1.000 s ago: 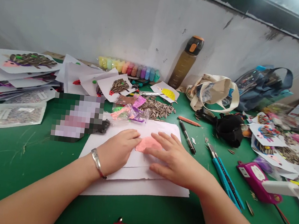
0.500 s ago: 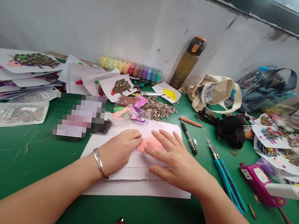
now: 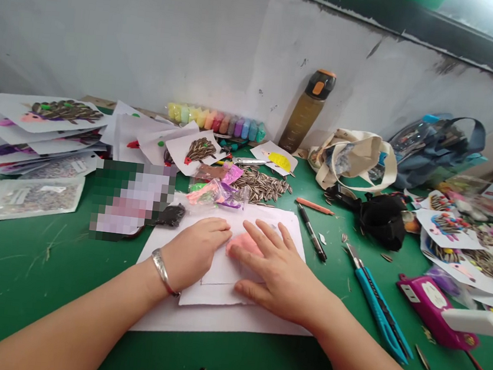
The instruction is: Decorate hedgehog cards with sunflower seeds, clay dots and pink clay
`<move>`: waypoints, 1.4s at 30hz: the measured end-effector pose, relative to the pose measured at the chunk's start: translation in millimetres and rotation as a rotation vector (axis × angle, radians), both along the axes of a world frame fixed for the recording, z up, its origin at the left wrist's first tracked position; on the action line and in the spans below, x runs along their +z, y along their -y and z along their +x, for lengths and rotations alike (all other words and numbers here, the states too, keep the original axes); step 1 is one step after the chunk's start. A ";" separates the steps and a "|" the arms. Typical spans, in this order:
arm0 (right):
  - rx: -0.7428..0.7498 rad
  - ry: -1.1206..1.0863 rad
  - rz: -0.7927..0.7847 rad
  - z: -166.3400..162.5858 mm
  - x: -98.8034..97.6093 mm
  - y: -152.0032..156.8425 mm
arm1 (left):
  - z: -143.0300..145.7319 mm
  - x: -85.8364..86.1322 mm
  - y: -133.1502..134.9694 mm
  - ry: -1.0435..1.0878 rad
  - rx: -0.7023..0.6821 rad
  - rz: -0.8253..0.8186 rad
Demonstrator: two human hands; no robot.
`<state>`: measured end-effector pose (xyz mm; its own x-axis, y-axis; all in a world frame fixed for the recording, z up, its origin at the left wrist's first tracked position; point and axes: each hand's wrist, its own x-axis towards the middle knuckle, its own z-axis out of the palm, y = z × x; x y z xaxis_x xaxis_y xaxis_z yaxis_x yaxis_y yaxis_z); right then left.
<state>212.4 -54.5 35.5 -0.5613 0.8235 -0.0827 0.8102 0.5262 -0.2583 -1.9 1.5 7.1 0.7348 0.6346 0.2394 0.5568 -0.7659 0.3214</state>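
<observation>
A flattened patch of pink modelling clay (image 3: 243, 243) lies on white sheets of paper (image 3: 213, 318) stacked on the green table. Over its right part my right hand (image 3: 275, 265) is spread, open, with the fingers apart and covering some of the clay. My left hand (image 3: 197, 248), with a silver bangle at the wrist, rests on the paper at the clay's left edge. Its fingers are curled together, and what they may hold is hidden. Just beyond the hands are bags of coloured clay (image 3: 216, 192) and a pile of sunflower seeds (image 3: 262, 185).
To the right lie a pen (image 3: 312, 234), an orange pencil (image 3: 314, 206), a blue utility knife (image 3: 379, 307) and a magenta device (image 3: 437, 310). Seed-decorated pictures (image 3: 59, 111) are stacked at left. A bottle (image 3: 306, 111) and cloth bag (image 3: 356, 159) stand behind.
My right hand has shifted slightly left and lower over the clay, covering more of it. The small upper sheet looks turned a little. My left hand stays at the clay's edge.
</observation>
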 end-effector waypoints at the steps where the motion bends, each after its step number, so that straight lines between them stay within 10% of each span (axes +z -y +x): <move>1: -0.008 -0.001 0.011 -0.8 -0.6 -0.4 | -0.1 0.3 -0.2 -0.003 0.002 0.001; 42: -0.245 0.082 0.003 29.9 -2.9 -11.9 | 1.5 2.7 1.7 -0.012 -0.057 0.039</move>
<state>242.3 -42.6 32.6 -0.3364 0.9344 -0.1169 0.9318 0.3123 -0.1852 -0.4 -0.3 9.8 0.7726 0.5820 0.2538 0.5154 -0.8083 0.2845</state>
